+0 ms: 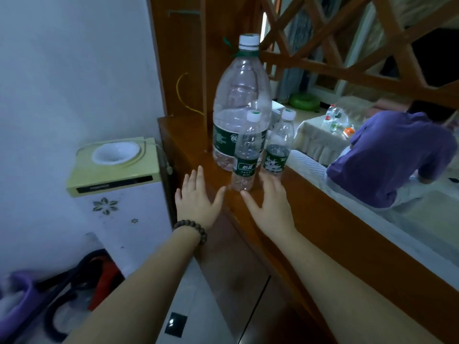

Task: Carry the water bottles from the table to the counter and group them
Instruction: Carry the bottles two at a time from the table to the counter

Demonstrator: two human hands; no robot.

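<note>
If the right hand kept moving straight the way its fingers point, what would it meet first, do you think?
Probably the far small clear plastic bottle with the green label; the right hand has its fingertips just below that bottle's base on the wooden counter, though depth is uncertain.

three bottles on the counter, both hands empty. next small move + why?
Probably pull both hands back and turn toward the table for more. The left hand and right hand are open just short of the near small bottle, which stands upright beside the second small bottle and big bottle; more bottles remain there.

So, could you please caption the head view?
Both open hands near three upright water bottles grouped on the wooden counter.
</note>
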